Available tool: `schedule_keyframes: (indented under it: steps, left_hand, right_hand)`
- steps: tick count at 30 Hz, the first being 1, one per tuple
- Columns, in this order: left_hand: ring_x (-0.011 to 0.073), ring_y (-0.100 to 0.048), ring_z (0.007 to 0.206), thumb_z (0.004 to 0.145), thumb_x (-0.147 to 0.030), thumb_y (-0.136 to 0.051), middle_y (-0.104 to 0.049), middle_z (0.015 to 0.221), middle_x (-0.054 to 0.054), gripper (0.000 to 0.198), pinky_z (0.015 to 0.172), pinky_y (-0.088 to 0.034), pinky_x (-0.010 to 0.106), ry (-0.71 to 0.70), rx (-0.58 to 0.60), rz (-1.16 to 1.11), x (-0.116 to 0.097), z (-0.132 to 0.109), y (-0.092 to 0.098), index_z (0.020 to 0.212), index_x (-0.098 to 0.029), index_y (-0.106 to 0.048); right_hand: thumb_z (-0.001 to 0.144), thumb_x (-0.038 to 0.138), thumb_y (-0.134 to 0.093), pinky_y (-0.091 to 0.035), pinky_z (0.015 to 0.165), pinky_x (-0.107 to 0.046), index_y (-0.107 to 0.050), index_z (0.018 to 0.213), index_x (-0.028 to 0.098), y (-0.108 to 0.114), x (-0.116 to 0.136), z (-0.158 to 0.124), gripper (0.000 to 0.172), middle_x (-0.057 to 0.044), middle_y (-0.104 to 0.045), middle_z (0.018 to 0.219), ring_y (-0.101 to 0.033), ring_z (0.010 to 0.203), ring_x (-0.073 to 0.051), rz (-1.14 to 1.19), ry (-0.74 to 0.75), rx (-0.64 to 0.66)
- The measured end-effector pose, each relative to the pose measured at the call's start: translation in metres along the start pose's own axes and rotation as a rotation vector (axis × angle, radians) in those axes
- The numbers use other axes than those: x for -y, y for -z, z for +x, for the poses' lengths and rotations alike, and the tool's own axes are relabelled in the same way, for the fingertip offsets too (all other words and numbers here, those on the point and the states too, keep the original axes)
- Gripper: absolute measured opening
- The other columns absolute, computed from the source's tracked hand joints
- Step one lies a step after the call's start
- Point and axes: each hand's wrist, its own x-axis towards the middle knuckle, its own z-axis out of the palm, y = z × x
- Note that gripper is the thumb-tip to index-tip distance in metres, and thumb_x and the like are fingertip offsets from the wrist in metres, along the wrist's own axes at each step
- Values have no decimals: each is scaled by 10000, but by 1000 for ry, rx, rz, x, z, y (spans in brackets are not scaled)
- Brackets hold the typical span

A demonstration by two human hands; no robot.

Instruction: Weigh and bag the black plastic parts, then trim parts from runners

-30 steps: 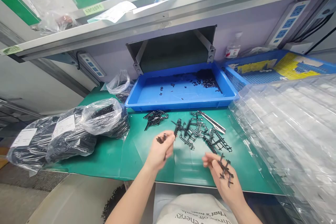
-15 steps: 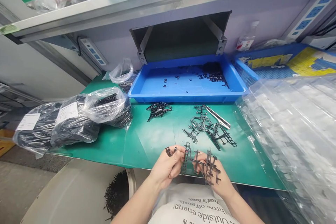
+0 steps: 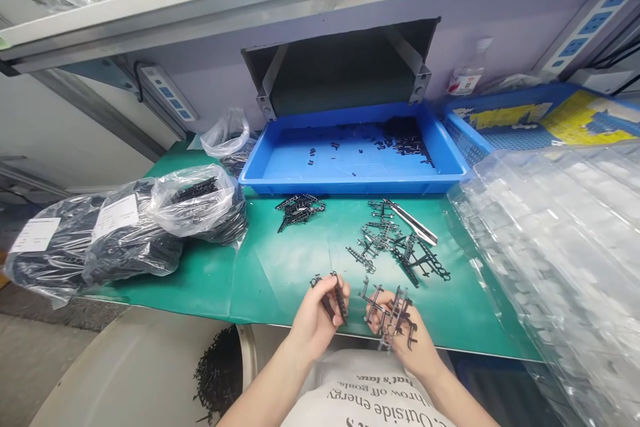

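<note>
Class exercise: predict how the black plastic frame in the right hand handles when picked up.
Probably light and stiff: the black plastic frame holds its shape in the right hand. Its thin arms may snap; its branching outline should resist rolling.

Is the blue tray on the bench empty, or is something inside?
Not empty: the blue plastic tray holds small black plastic pieces, scattered on its floor and piled at the back right.
</note>
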Motion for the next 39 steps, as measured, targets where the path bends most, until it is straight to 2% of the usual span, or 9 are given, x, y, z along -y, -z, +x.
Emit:
schedule_keyframes:
  steps: [4,11,15,20,24,27,29,32,39]
  left_hand:
    - [64,-445,469,586,-233,-680,-499,550,-24,221,453,-347,170,91,6,-160,-2,-2,2,668,-140,-496]
    - [54,-433,485,481,-373,-811,-480,565,-35,439,456,-324,175,73,18,-113,14,-4,-1,725,-121,-548]
    - [55,-450,478,464,-341,-825,-514,560,-3,415,452,-308,177,71,37,31,14,-3,-3,638,-101,-535]
    - [59,-433,420,496,-495,-761,-507,536,4,485,374,-203,171,135,96,207,12,-2,-6,685,-100,-552]
    - [91,-450,484,639,-410,-675,-525,581,1,318,419,-272,187,-162,57,494,1,10,-9,692,-149,-501]
    - [103,-451,561,665,-247,-647,-530,638,-10,147,544,-329,200,-466,-22,907,-11,27,-6,674,-180,-516]
    - [128,-477,652,670,-209,-640,-548,699,5,66,618,-330,204,-612,27,1205,-16,40,-3,708,-201,-586]
    - [161,-494,734,687,-244,-640,-554,801,29,178,608,-320,204,-729,123,1472,-19,58,1,864,-260,-636]
    - [173,-510,741,700,-201,-614,-624,838,65,88,694,-362,229,-821,238,1423,-33,63,1,773,-236,-652]
  right_hand:
    - [824,301,-503,-458,544,-213,-519,825,200,2,9,3,102,-17,-509,672,-510,571,-106,-60,126,-18]
    - [838,256,-482,-458,529,-159,-522,840,201,-1,13,5,68,-3,-515,670,-532,568,-87,-100,212,-9]
    - [830,300,-494,-466,543,-164,-529,814,191,-4,13,3,115,-24,-540,717,-548,596,-95,-121,179,6]
    - [818,386,-501,-467,566,-220,-482,807,189,-4,12,0,198,-30,-543,706,-533,594,-114,-1,27,92]
    - [819,432,-494,-420,544,-234,-439,802,195,1,13,-2,244,-1,-485,623,-470,553,-106,58,-10,14]
    - [827,450,-475,-370,521,-251,-406,790,212,6,16,-2,251,8,-448,627,-429,551,-110,200,9,-22]
    - [815,457,-490,-334,498,-252,-410,781,218,9,19,-2,254,13,-411,614,-388,540,-110,300,21,3]
    - [773,480,-537,-291,474,-244,-416,744,218,13,22,-3,290,42,-287,513,-308,498,-108,411,26,77]
    - [820,420,-485,-262,516,-251,-303,550,170,18,21,-9,412,34,-209,454,-322,521,-116,473,31,219]
